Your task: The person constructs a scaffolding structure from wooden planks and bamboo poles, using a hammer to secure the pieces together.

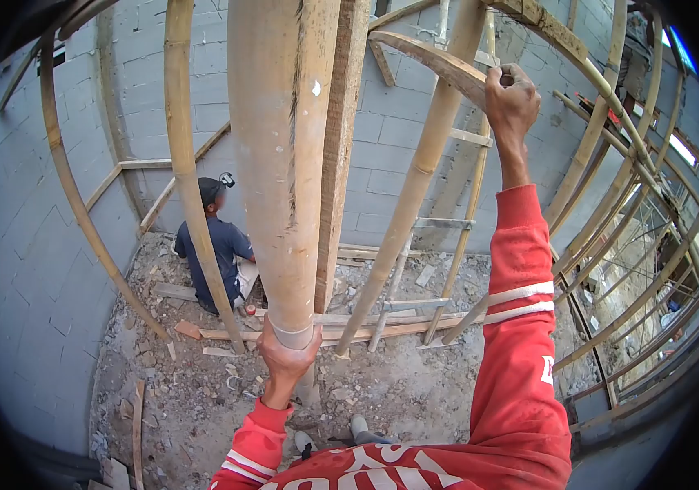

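Note:
My left hand (286, 353) is wrapped round the lower end of a thick bamboo pole (280, 180), which rises close in front of me past the top of the view. Up at the right, my right hand (514, 100) is closed in a fist at the end of a flat brown wooden piece (431, 59). That piece tapers leftward and passes in front of a slanted bamboo pole (419, 180). Exactly how my fingers sit on it is hidden. Behind the thick pole stands a squared timber post (340, 163).
A person (217, 249) in a dark shirt sits low at the left, near a thin bamboo pole (186, 147). A bamboo ladder (461, 220) leans by the grey block wall (386, 122). Rubble (202, 392) and planks cover the ground. Bamboo framing (635, 196) crowds the right.

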Tool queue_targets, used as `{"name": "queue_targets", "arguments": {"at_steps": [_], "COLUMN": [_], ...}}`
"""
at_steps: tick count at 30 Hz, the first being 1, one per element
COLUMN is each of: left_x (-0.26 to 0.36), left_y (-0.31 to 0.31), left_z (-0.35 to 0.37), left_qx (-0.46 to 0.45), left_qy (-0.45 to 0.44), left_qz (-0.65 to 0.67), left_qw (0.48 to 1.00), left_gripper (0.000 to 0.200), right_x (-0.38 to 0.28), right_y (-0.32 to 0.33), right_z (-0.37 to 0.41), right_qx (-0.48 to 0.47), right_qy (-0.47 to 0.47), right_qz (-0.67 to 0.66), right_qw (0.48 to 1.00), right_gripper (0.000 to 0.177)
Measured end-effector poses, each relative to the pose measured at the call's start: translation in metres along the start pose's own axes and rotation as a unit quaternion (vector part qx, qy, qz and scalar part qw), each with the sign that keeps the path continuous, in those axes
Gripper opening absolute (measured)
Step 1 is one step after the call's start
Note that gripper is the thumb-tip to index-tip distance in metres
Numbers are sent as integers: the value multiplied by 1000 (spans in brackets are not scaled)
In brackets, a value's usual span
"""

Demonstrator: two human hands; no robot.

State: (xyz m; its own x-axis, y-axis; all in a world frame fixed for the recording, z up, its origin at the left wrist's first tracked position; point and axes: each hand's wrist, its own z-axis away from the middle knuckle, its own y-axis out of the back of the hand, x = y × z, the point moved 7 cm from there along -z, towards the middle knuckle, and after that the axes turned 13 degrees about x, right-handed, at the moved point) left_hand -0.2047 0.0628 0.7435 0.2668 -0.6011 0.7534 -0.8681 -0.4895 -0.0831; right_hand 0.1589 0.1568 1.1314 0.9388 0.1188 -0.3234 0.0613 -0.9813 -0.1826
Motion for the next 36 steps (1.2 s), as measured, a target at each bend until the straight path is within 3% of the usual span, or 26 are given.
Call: {"name": "queue_targets", "arguments": {"at_steps": [18,23,25,36], "left_x": [8,6,11,2], "left_y": [1,0,1,2], "left_z": [-5,-4,-6,0], "left_qx": [-7,-21,-4,5], "left_qy": [14,52,-12,-7], "left_qz": [-2,1,-4,-20], "left_qw": [1000,998,1000,1000], "left_gripper": [54,57,56,57], "right_x": [4,4,5,2], "right_y": [-3,-6,-7,-10], "right_z": [-2,-4,-5,-4], "right_qx": [-2,-17,-13,-23], "right_qy": [8,13,19,42], "right_qz": [33,29,40,17], "right_qw": [999,999,999,999], "right_gripper": [29,29,29,31]}}
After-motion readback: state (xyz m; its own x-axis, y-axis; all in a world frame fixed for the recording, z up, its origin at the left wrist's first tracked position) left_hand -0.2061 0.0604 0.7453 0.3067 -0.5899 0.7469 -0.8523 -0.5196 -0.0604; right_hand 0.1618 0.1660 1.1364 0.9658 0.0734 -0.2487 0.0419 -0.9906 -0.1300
